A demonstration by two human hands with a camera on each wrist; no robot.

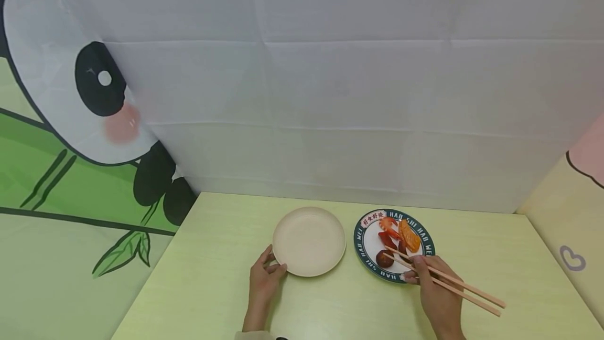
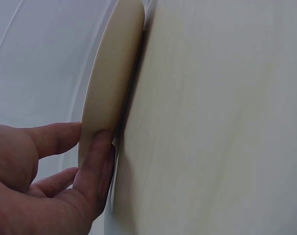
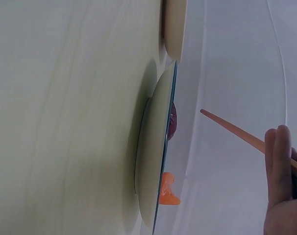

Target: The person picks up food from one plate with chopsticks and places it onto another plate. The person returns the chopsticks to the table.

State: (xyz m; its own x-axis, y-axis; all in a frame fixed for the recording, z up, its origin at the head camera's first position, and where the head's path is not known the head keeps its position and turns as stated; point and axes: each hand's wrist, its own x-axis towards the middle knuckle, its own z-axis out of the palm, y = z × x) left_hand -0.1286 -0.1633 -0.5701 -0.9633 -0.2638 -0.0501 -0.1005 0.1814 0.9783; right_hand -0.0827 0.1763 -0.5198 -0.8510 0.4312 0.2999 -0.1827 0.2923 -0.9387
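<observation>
My left hand [image 1: 265,279] pinches the near left rim of a round beige plate [image 1: 309,240]. In the left wrist view, the fingers [image 2: 92,166] lie on the outer side of this plate [image 2: 109,68]. A pair of wooden chopsticks [image 1: 472,289] is in my right hand [image 1: 441,290], over the dark-rimmed, lettered plate [image 1: 359,248]. Their tips overlap the food near a round dark-brown piece [image 1: 384,260]; a chopstick [image 3: 232,128] shows nothing at its tip in the right wrist view. Also on that plate lie an orange shrimp-like piece [image 1: 388,223], a golden oval piece [image 1: 409,236] and dark red pieces [image 1: 386,238].
Both plates rest side by side on a pale yellow table [image 1: 212,256], with a narrow gap between them. White cloth [image 1: 340,161] hangs along the table's back edge. Printed panels stand at the left [image 1: 94,188] and right [image 1: 571,224].
</observation>
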